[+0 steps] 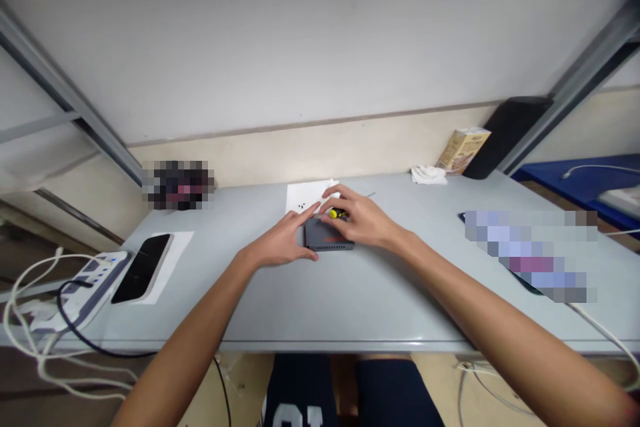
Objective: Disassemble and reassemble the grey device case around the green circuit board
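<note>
A small dark grey metal box with red lettering on top and a row of slots along its front lies on the desk. My left hand spans the box's left side, thumb at the front corner and index finger stretched along the back edge. Above the back right of the box, my right hand has its fingers curled round a screwdriver with a yellow and black handle. Its thin shaft points away to the right. Several tiny dark screws sit on a white sheet of paper behind the box.
On the left are a black phone on paper and a white power strip with tangled cables. A crumpled tissue, a carton and a black cylinder stand back right. A blurred-out flat object lies on the right.
</note>
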`<move>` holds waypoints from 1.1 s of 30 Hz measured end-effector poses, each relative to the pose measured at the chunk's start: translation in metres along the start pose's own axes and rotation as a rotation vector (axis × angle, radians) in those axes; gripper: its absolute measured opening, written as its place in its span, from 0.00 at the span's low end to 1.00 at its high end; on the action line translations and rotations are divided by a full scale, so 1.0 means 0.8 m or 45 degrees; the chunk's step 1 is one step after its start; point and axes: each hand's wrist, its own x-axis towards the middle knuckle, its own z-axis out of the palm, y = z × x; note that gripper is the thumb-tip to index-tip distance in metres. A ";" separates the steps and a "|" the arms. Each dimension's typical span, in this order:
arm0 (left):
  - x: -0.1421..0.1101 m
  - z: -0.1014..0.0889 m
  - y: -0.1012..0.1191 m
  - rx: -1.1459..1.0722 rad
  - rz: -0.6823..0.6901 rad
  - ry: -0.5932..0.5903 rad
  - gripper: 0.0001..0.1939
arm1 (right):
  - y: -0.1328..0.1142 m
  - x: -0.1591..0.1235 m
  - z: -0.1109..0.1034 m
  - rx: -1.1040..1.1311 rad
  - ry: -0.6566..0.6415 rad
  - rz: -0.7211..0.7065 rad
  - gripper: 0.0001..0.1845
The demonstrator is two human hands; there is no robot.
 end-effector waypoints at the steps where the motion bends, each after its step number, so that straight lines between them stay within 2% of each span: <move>1: 0.000 0.001 -0.001 0.005 -0.016 0.000 0.61 | 0.003 0.002 0.003 -0.028 0.144 0.025 0.10; 3: 0.002 0.005 -0.004 0.011 -0.029 0.008 0.61 | 0.010 0.003 0.016 -0.049 0.415 0.108 0.11; 4: 0.003 0.007 -0.006 0.009 -0.031 0.018 0.61 | 0.013 0.002 0.024 -0.051 0.494 0.147 0.11; 7: 0.007 0.013 -0.012 -0.017 -0.037 0.047 0.62 | 0.019 -0.003 0.046 -0.063 0.396 0.145 0.11; 11: 0.009 0.016 -0.013 -0.011 -0.039 0.034 0.61 | 0.021 -0.004 0.055 -0.059 0.408 0.148 0.11; 14: 0.008 0.013 -0.007 0.037 -0.025 0.063 0.51 | 0.021 0.000 0.046 0.016 0.513 0.112 0.13; 17: 0.004 0.009 -0.001 0.074 -0.008 0.079 0.41 | 0.022 -0.001 0.024 -0.023 0.780 0.114 0.16; 20: 0.001 0.005 0.006 0.094 0.036 0.069 0.37 | 0.023 -0.007 -0.003 -0.134 1.131 0.242 0.20; 23: -0.001 0.004 0.013 0.131 0.071 0.106 0.30 | 0.028 -0.013 -0.018 0.052 1.314 0.366 0.24; 25: 0.000 0.005 0.016 0.146 0.067 0.150 0.25 | 0.034 -0.013 -0.017 0.295 1.284 0.413 0.25; 28: 0.006 0.010 0.017 0.133 0.052 0.214 0.21 | 0.041 -0.008 0.000 0.577 1.054 0.431 0.24; 30: 0.011 0.014 0.014 0.111 -0.006 0.293 0.24 | 0.040 -0.006 0.014 0.656 0.854 0.424 0.23; 33: 0.016 0.018 0.013 0.054 -0.136 0.406 0.27 | 0.033 -0.005 0.030 0.651 0.675 0.446 0.24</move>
